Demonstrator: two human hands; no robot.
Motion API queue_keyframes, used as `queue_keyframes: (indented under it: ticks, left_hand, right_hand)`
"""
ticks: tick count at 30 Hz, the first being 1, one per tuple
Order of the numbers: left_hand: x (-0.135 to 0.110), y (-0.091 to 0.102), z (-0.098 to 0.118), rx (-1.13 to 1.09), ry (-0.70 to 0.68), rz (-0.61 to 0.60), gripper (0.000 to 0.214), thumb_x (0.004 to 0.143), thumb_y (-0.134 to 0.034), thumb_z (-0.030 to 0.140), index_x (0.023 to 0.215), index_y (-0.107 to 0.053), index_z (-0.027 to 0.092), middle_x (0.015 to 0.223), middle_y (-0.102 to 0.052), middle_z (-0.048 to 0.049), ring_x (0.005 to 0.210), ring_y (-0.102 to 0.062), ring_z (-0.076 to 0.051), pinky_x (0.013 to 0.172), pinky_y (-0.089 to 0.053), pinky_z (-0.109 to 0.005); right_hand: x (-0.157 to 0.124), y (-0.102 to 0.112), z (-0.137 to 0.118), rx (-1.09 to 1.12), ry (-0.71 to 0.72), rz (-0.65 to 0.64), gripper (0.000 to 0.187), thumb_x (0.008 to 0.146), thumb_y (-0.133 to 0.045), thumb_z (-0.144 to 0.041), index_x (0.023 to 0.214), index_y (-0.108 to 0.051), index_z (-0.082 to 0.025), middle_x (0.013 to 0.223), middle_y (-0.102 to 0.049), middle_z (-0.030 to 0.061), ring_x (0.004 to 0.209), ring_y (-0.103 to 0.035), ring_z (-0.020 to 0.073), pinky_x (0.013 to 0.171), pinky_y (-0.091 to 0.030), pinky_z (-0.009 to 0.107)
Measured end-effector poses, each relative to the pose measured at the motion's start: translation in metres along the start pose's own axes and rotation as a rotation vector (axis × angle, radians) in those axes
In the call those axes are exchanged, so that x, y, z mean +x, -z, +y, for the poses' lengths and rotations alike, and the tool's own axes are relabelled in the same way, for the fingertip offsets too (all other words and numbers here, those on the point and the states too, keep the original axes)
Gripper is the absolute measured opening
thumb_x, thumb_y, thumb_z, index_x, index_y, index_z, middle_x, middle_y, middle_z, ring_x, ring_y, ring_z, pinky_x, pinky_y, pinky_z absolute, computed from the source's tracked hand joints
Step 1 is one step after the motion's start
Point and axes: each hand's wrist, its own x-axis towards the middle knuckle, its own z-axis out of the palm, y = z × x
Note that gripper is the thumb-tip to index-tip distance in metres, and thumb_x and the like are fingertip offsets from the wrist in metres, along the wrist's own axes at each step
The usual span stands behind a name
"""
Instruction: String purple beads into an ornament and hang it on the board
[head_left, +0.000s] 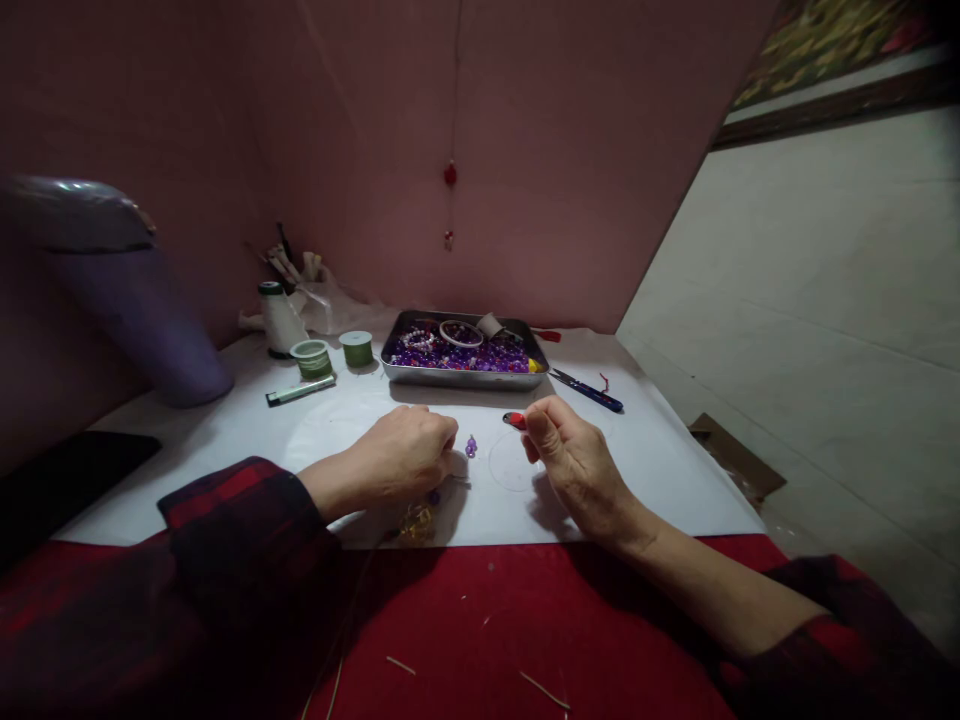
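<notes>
Your right hand (577, 460) is raised just over the work surface, coming in from the right with the wrist bent and the back of the hand turned outward. Its thumb and index finger are pressed together on a small red-and-dark object (514, 420), which juts out toward the left. Your left hand (405, 447) reaches in from the other side, palm down and low, knuckles up and fingers curled under; whether its fingertips pinch anything, you cannot tell from here.

Between your hands, nearer the left, lies a small cluster of translucent purple beads (471, 446), and beside it a thin, clear thread loop (491, 470) curves toward your right hand. Below your left hand, a tangle of gold-yellow beads (416, 522) sits near the front edge of the white paper sheet (637, 470), with red cloth (465, 620) in front of it.

Beyond your hands stands a shallow rectangular metal tray (465, 379), spread with mostly purple beads; in it are a pale ring-shaped bangle (461, 343), a pale bead strand (418, 340), a white spool (490, 325) and a small yellow piece (533, 366). Right of it lie blue-handled snips (589, 390). Left stand two green thread spools (356, 350) and a white thread cone (282, 322).
</notes>
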Motion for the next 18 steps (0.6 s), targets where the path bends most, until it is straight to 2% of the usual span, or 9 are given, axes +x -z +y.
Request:
queue_keyframes:
  ticks: [4,8,12,18]
  left_hand:
    - [0.003,0.0,0.007,0.006,-0.034,-0.018,0.015,0.07,-0.052,0.015,0.055,-0.05,0.019,0.056,-0.046,-0.0022,0.053,-0.036,-0.014,0.058,-0.027,-0.029]
    - [0.003,-0.005,0.002,-0.092,-0.027,0.039,0.015,0.065,-0.055,0.011,0.053,-0.049,0.019,0.054,-0.045,-0.0006,0.054,-0.037,-0.014,0.06,-0.03,-0.029]
    - [0.0,-0.008,-0.006,-0.345,0.12,0.079,0.01,0.066,-0.054,0.015,0.057,-0.055,0.018,0.056,-0.051,-0.0005,0.053,-0.039,-0.012,0.055,-0.029,-0.025]
    - [-0.006,0.002,0.002,-0.897,0.407,0.023,0.012,0.066,-0.059,0.025,0.059,-0.053,0.015,0.05,-0.048,0.002,0.046,-0.037,-0.009,0.048,-0.026,-0.022]
  right_hand:
    - [0.0,0.001,-0.001,-0.002,-0.004,0.002,0.042,0.089,-0.031,-0.057,0.075,-0.047,-0.021,0.061,-0.049,-0.0014,0.056,-0.046,0.0128,0.055,-0.035,0.028]
    - [0.001,0.001,-0.001,-0.008,0.004,0.019,0.043,0.089,-0.031,-0.058,0.074,-0.047,-0.021,0.06,-0.05,-0.0014,0.056,-0.046,0.013,0.055,-0.035,0.028]
    - [0.002,0.002,0.001,0.006,0.003,0.04,0.041,0.09,-0.032,-0.056,0.075,-0.047,-0.021,0.06,-0.049,-0.0016,0.057,-0.046,0.0129,0.056,-0.036,0.028]
    - [0.001,0.003,0.001,0.033,-0.005,0.035,0.039,0.091,-0.032,-0.052,0.076,-0.048,-0.02,0.062,-0.05,-0.0013,0.057,-0.047,0.0124,0.058,-0.037,0.028]
